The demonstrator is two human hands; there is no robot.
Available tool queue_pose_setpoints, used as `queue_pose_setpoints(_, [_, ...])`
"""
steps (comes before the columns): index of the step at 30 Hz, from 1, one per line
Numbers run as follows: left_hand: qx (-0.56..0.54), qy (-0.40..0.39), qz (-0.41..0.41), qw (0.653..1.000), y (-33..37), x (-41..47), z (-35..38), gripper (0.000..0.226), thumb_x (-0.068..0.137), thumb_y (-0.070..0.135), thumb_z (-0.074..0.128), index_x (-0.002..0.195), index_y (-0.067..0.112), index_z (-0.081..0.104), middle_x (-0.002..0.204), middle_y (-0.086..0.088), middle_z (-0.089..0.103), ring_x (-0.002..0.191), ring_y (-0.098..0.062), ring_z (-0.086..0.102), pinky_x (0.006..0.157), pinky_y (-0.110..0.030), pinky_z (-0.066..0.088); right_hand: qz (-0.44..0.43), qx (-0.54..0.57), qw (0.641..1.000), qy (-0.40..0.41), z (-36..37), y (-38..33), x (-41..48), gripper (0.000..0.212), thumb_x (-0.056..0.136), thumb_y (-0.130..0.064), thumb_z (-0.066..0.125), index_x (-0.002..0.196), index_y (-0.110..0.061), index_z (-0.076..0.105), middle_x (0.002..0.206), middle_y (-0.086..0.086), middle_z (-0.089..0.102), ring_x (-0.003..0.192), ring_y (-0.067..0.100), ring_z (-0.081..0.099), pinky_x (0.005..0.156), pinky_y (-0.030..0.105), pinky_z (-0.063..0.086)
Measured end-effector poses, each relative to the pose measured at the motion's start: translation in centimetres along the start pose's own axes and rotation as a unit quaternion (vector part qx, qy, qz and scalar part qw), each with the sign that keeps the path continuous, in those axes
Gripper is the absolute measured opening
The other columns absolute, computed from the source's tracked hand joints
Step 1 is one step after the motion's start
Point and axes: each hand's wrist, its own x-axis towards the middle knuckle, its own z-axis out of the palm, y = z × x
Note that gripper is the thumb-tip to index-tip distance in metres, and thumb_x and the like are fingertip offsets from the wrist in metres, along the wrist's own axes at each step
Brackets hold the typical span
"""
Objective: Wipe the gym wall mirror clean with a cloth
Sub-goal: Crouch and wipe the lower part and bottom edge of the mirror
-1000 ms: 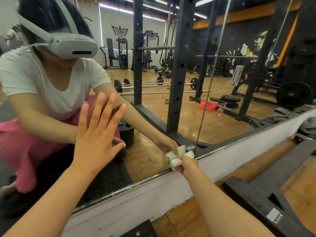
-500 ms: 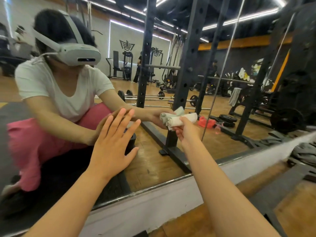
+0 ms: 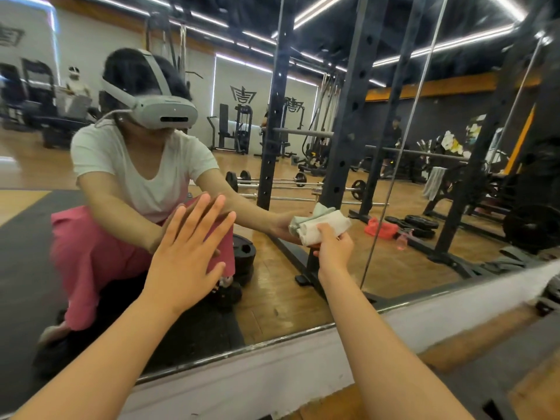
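Observation:
The wall mirror (image 3: 394,262) fills most of the head view, its lower edge running from low left up to the right. My right hand (image 3: 333,248) grips a folded white cloth (image 3: 321,227) and holds it against the glass, right of centre. My left hand (image 3: 188,253) lies flat on the mirror with its fingers straight and spread, left of the cloth. The glass reflects me crouching, with both hands meeting their reflections.
A white ledge (image 3: 272,377) runs under the mirror, with wooden floor (image 3: 472,350) below it at the right. Dark equipment parts (image 3: 551,292) lie at the far right by the ledge. The reflection shows a black rack, barbells and weight plates.
My right hand carried the cloth up the glass from the mirror's bottom edge to well above it. My left hand stayed flat on the mirror. The view tilted upward.

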Motion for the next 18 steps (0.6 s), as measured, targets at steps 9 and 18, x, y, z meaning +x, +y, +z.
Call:
queue_pose_setpoints(9, [-0.005, -0.022, -0.032, 0.999, 1.4, 0.0, -0.1, 0.104, 0.07, 0.035, 0.083, 0.155, 0.012, 0.027, 0.165, -0.012, 0.011, 0.153, -0.032, 0.005, 0.12, -0.056, 0.011, 0.009, 0.005, 1.0, 0.01, -1.8, 4.5, 1.4, 0.039, 0.094, -0.018, 0.059, 0.131, -0.007, 0.056, 0.116, 0.013, 0.066, 0.091, 0.023, 0.062, 0.05, 0.016, 0.049])
queue_pose_setpoints(18, [0.01, -0.042, -0.036, 0.998, 1.4, 0.1, -0.5, 0.108, 0.067, 0.033, 0.087, 0.155, 0.012, 0.027, 0.165, -0.011, 0.011, 0.153, -0.029, 0.001, 0.121, -0.047, 0.0, 0.053, 0.024, 0.998, -0.019, -2.9, 5.3, 1.4, 0.044, 0.094, -0.017, 0.06, 0.137, -0.014, 0.053, 0.121, 0.008, 0.065, 0.103, 0.022, 0.065, 0.082, 0.036, 0.058])
